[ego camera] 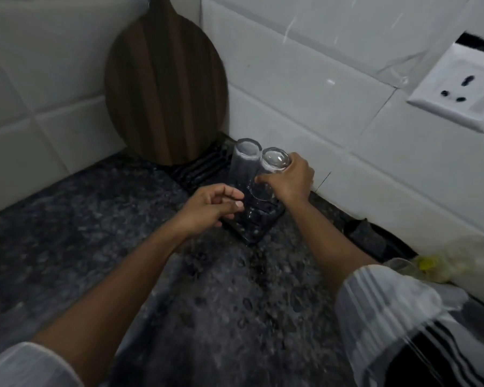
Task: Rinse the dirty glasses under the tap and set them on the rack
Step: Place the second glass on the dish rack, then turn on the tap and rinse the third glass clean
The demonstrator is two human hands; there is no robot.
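Our right hand [288, 180] has its grip closed around an upturned glass [271, 169] on the dark rack [252, 222] on the surface [123, 247], a second upturned glass [242, 163] touching its left side, while our left hand [210, 205], fingers loosely curled and holding nothing, hovers just left of the rack.

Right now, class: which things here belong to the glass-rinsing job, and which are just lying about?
Job:
left glass
right glass
rack
right hand, gripping the right glass
left hand, holding nothing

Lying about:
wooden board leaning in the corner
wall socket
counter
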